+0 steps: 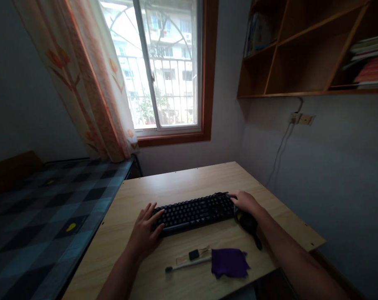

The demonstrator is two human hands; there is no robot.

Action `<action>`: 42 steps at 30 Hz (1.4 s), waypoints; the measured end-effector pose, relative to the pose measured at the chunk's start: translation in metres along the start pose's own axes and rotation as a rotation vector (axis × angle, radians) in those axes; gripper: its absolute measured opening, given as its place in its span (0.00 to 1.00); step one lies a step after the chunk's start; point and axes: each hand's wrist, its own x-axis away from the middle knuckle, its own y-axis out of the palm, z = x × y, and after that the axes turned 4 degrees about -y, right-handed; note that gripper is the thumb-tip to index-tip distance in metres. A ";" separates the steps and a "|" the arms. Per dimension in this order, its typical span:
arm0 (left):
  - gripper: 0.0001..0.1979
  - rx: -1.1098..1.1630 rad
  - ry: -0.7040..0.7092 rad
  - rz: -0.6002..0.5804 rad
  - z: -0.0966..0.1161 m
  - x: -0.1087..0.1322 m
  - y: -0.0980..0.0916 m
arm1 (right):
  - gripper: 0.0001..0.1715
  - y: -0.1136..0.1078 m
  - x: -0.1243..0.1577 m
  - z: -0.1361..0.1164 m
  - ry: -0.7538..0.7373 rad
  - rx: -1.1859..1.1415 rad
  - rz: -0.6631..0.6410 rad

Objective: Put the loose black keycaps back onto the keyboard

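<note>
A black keyboard (192, 214) lies across the middle of the wooden table. My left hand (145, 229) rests at its left end, fingers spread over the end keys and the thumb near the front corner. At the far right corner of the keyboard is my right hand (245, 202), its fingers bent together on the edge; their undersides are hidden. Just below that wrist sits a black bulb-shaped object (248, 223) with a yellow mark and a narrow tip pointing toward me. Closer to me lie a purple cloth (229, 263) and a thin white-handled brush (189, 263) with a dark head.
Beside the brush is a small dark block (194, 254) with thin pale pieces. A dark flat object (270, 287) lies at the table's near edge. A bed with checked cover (51, 216) adjoins on the left. Wall shelves (301, 66) hang at right, above a socket (303, 119).
</note>
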 end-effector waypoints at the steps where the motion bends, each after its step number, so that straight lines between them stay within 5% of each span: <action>1: 0.25 -0.051 0.033 -0.035 0.005 -0.002 0.000 | 0.25 0.003 -0.002 0.000 0.002 -0.009 -0.014; 7: 0.38 -0.164 0.007 -0.237 0.010 -0.006 0.013 | 0.27 0.017 0.001 0.006 0.038 -0.026 -0.027; 25: 0.35 -0.144 -0.028 -0.234 0.004 -0.008 0.020 | 0.23 -0.001 0.082 0.015 -0.071 -0.091 -0.287; 28: 0.35 -0.130 -0.026 -0.229 0.003 -0.008 0.020 | 0.23 -0.026 0.069 0.012 -0.124 -0.126 -0.292; 32: 0.36 -0.126 -0.023 -0.229 0.005 -0.008 0.018 | 0.23 -0.049 0.028 -0.006 -0.116 -0.056 -0.118; 37: 0.36 -0.140 -0.028 -0.239 0.007 -0.007 0.018 | 0.22 -0.024 -0.019 -0.024 -0.071 -0.015 -0.129; 42: 0.36 -0.152 -0.039 -0.250 0.006 -0.006 0.020 | 0.24 0.001 -0.025 -0.014 -0.028 -0.053 -0.145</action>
